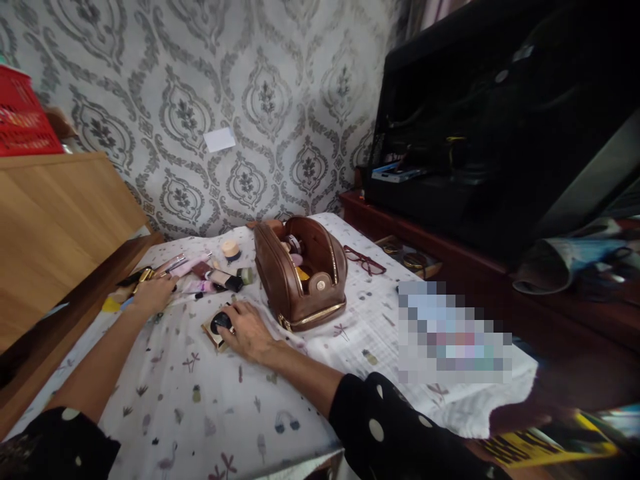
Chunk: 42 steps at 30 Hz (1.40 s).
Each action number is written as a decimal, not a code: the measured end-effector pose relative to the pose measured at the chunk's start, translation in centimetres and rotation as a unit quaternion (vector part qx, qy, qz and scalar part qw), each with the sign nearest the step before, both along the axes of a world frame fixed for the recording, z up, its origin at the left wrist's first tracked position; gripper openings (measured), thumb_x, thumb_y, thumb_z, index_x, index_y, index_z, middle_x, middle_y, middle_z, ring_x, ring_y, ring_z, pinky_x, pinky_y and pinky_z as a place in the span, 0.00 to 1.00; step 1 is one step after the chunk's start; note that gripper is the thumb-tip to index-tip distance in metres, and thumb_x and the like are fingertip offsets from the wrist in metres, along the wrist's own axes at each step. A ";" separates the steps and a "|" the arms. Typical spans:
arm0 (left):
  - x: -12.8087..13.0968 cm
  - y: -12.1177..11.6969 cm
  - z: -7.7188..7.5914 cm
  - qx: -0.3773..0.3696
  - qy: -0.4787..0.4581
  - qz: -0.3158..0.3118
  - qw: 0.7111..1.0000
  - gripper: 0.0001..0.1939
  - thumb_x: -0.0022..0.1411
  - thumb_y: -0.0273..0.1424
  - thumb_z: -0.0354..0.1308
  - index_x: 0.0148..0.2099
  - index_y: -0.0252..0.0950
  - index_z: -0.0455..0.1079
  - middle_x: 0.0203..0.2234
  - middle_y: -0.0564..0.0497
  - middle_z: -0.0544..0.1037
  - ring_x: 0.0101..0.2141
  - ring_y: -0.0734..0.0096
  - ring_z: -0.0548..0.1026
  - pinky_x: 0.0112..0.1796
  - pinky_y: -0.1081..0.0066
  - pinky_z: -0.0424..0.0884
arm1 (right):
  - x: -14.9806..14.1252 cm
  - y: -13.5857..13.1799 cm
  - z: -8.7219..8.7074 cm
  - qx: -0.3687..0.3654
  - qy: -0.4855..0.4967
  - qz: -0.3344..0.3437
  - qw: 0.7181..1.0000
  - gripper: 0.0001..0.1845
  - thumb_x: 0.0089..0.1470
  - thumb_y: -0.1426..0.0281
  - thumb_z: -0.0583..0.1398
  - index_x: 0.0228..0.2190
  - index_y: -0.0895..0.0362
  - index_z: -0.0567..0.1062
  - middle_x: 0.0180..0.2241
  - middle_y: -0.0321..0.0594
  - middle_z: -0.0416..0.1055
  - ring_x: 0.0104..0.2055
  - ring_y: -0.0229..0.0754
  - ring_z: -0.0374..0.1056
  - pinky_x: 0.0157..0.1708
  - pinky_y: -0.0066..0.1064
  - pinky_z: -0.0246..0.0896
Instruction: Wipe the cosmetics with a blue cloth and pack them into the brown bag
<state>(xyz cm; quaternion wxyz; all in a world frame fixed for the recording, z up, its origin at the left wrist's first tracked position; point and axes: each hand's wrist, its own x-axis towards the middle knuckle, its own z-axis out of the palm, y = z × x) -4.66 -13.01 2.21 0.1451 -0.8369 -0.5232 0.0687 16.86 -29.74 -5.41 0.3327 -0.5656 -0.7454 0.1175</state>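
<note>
Makeup (219,276) beside the brown bag (277,290) could roll if your left hand (154,295) (its grip can't be told) sweeps sideways, while the black piece (221,323) gripped by your right hand (246,332), at the gold box (213,339) on the cloth (225,393), could slip if squeezed unevenly.

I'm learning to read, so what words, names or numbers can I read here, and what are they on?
None can be read for sure.
Yellow thing, bottom right: big dark letters, too blurred to spell out.
Makeup: any labels are too small and blurred.
Bag: its round clasp is too small to read.
Card on the wall: no writing shows.
Blocky patch: covered up, so nothing there can be read.
</note>
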 end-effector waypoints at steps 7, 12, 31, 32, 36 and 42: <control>-0.5 -3.1 0.4 0.089 -0.018 0.019 0.996 0.18 0.68 0.30 0.42 0.55 0.34 0.67 0.54 0.35 0.74 0.53 0.45 0.73 0.45 0.55 0.73 | -0.1 0.1 -0.1 -0.006 -0.001 0.001 1.000 0.17 0.63 0.62 0.58 0.50 0.56 0.72 0.49 0.46 0.70 0.51 0.48 0.65 0.56 0.41 0.60; -0.5 -4.9 0.3 0.135 -0.214 0.035 0.967 0.20 0.69 0.39 0.43 0.54 0.33 0.66 0.47 0.38 0.77 0.47 0.48 0.76 0.46 0.56 0.71 | -0.1 0.2 -0.2 0.001 0.008 -0.005 1.000 0.16 0.62 0.61 0.58 0.48 0.55 0.72 0.49 0.46 0.70 0.51 0.48 0.64 0.55 0.41 0.60; 6.6 -9.7 -5.1 -0.142 -0.834 0.116 0.521 0.25 0.38 0.49 0.71 0.30 0.35 0.70 0.18 0.60 0.70 0.18 0.79 0.66 0.22 0.77 0.63 | 0.5 -0.6 0.9 0.003 0.094 -0.028 0.995 0.21 0.59 0.68 0.59 0.53 0.61 0.67 0.51 0.53 0.69 0.55 0.51 0.66 0.56 0.44 0.63; 6.4 -9.4 -5.5 -0.143 -0.834 0.126 0.518 0.25 0.37 0.49 0.71 0.30 0.35 0.69 0.18 0.60 0.70 0.18 0.79 0.66 0.22 0.77 0.63 | 0.6 -0.9 1.1 0.028 0.094 -0.022 0.995 0.22 0.59 0.69 0.59 0.54 0.60 0.67 0.52 0.53 0.69 0.55 0.51 0.66 0.56 0.45 0.63; 5.7 -8.7 -6.4 -0.163 -0.842 0.128 0.497 0.27 0.39 0.48 0.70 0.34 0.33 0.72 0.23 0.56 0.76 0.21 0.75 0.71 0.24 0.75 0.68 | 2.2 -2.7 3.8 0.192 0.120 0.060 0.972 0.15 0.64 0.70 0.55 0.51 0.58 0.71 0.47 0.48 0.74 0.51 0.45 0.69 0.54 0.38 0.66; 5.6 -8.6 -6.7 -0.163 -0.830 0.164 0.508 0.27 0.39 0.50 0.70 0.33 0.34 0.71 0.16 0.61 0.69 0.16 0.79 0.65 0.18 0.78 0.60 | 9.3 -2.4 14.0 0.314 0.101 -0.043 0.943 0.17 0.67 0.74 0.47 0.50 0.59 0.72 0.41 0.43 0.77 0.42 0.40 0.73 0.44 0.33 0.69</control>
